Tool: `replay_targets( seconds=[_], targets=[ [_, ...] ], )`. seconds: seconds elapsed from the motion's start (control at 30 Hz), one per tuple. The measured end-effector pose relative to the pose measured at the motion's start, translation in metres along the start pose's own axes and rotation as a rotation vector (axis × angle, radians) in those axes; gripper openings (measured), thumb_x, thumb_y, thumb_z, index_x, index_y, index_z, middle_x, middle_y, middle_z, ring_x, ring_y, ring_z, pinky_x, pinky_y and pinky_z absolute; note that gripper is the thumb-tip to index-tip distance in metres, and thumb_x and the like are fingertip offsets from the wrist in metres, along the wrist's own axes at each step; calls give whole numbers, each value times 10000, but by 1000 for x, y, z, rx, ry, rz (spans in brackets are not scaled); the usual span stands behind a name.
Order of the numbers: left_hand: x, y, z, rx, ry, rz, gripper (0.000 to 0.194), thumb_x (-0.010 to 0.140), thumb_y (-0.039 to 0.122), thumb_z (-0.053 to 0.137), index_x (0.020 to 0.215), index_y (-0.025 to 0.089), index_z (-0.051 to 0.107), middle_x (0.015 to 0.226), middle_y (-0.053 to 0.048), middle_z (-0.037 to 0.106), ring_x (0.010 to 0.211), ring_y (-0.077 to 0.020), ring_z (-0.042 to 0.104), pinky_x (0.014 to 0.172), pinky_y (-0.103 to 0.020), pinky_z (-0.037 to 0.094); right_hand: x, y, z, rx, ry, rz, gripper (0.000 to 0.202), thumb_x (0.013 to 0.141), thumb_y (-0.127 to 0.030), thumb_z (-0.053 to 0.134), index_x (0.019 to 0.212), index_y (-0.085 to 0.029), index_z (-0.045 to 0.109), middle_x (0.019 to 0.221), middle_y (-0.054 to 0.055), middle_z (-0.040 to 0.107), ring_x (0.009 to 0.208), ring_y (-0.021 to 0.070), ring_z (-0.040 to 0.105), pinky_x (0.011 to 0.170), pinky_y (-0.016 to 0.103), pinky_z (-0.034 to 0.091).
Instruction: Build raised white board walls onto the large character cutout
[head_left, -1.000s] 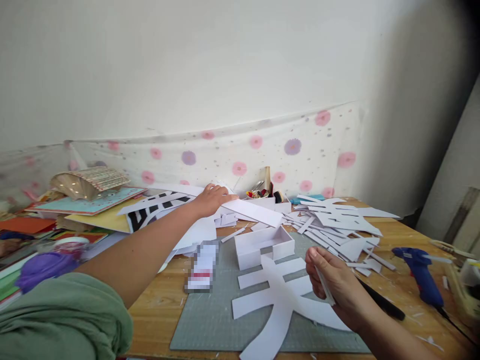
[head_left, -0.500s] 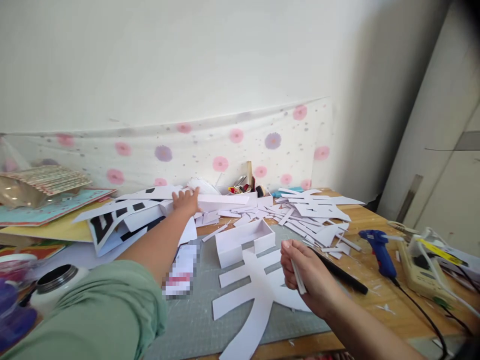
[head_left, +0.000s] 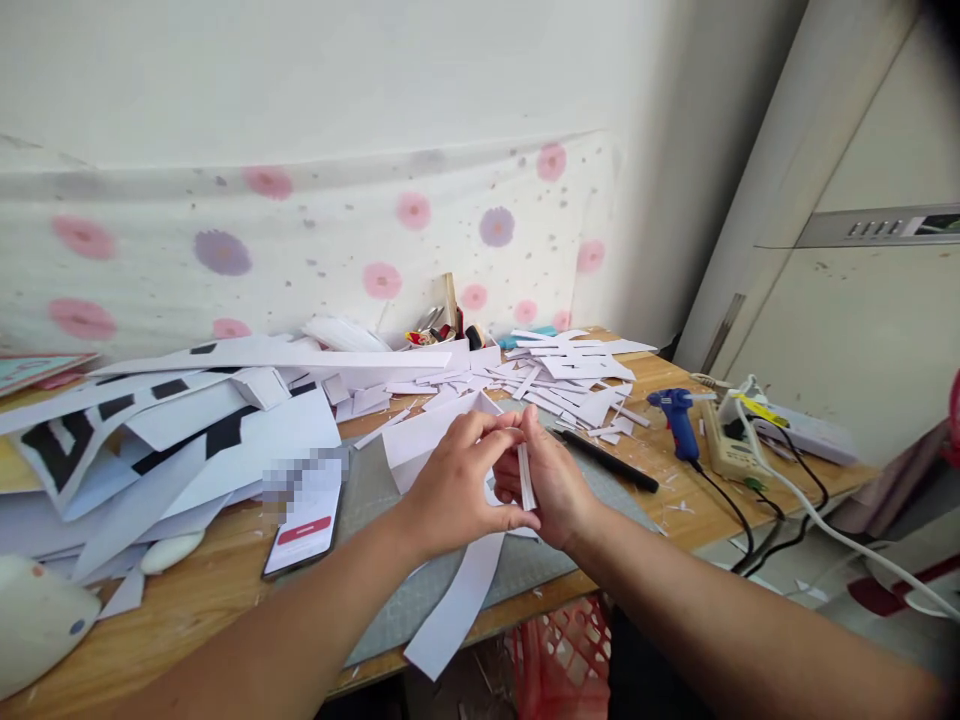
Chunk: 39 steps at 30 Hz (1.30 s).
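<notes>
In front of me, my left hand (head_left: 465, 485) and my right hand (head_left: 551, 485) meet above the cutting mat. Between them is a small bundle of narrow white strips (head_left: 526, 478), stood nearly upright. My right fingers are closed around the strips. My left thumb and fingers reach across to their lower and upper ends. Beneath the hands lies a white cut-out with curved arms (head_left: 457, 610), mostly covered, one arm passing the mat's front edge. An open white box frame (head_left: 412, 445) stands just behind my left hand, partly hidden by it.
The grey cutting mat (head_left: 375, 600) lies on a wooden table (head_left: 187, 640). A phone (head_left: 307, 520) and white sheets with black shapes (head_left: 172, 470) are on the left. White offcuts (head_left: 570, 375) pile up behind. A black stick-like tool (head_left: 611, 460), blue glue gun (head_left: 679, 420) and power strip (head_left: 731, 440) sit right.
My left hand has come back from the white pieces at the rear left to meet my right hand at the strips. The view has turned right and tilted down.
</notes>
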<state>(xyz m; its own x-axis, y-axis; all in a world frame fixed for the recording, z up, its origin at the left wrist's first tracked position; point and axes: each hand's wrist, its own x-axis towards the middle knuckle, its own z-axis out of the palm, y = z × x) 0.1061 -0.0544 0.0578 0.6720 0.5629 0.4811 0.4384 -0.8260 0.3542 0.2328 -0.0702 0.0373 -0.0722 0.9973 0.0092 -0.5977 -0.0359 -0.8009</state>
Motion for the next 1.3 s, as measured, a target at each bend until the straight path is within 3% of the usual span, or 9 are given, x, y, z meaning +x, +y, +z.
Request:
replay_targets(
  seconds=[0.13,0.27,0.43,0.53,0.83,1.07,1.2,1.3],
  targets=[
    [-9,-18,12,-55,92,-23,626,596,331,799,1151,204,539,1134,-90,532,1087,-268,484,935,-420,433,5,9,-4,-119,-42,-38,460,759,-672,522,882,-229,503,547,-78,405,450,87,363,431,211,316],
    [-23,-36,13,-45,168,-50,548,644,289,758,1138,230,529,1078,-66,568,1034,-246,518,885,-398,454,13,10,-16,-361,-174,-99,369,711,-461,711,900,-213,513,723,-40,512,598,94,460,510,206,370],
    [-36,-51,13,28,138,-11,559,665,307,747,1178,217,545,1049,-74,598,962,-231,551,852,-387,468,24,13,-26,-527,-199,-71,377,653,-345,780,897,-209,528,685,-49,514,623,106,485,565,233,413],
    [-37,-57,13,23,146,22,606,666,334,752,1221,213,543,1030,-76,617,938,-229,562,849,-391,472,27,13,-25,-486,-199,-44,360,627,-302,799,860,-206,542,681,-49,550,623,102,512,577,233,418],
    [-36,-69,16,-485,125,-60,648,663,291,765,1259,253,514,1136,-67,570,1037,-215,550,900,-352,470,28,10,-26,-296,-218,27,285,693,-283,752,904,-211,574,699,-28,636,644,122,604,615,261,454],
    [-37,-66,15,-906,-12,-151,590,663,262,651,1237,246,519,1163,-68,526,1012,-227,538,862,-367,470,15,11,-13,-263,-159,-45,276,677,-297,753,853,-200,563,628,-51,602,577,108,578,607,274,467],
    [-38,-66,16,-1046,-59,-223,604,703,253,602,1293,271,474,1182,-58,545,972,-209,546,831,-352,467,18,12,-15,-489,-118,-137,260,722,-300,701,906,-207,543,629,-50,586,594,122,563,594,274,440],
    [-36,-65,20,-937,39,-340,408,799,312,556,1203,259,538,1019,-34,570,774,-139,526,668,-268,454,23,16,-18,-727,-58,-185,247,756,-293,652,955,-210,530,620,-50,578,575,123,532,568,268,402]
  ],
)
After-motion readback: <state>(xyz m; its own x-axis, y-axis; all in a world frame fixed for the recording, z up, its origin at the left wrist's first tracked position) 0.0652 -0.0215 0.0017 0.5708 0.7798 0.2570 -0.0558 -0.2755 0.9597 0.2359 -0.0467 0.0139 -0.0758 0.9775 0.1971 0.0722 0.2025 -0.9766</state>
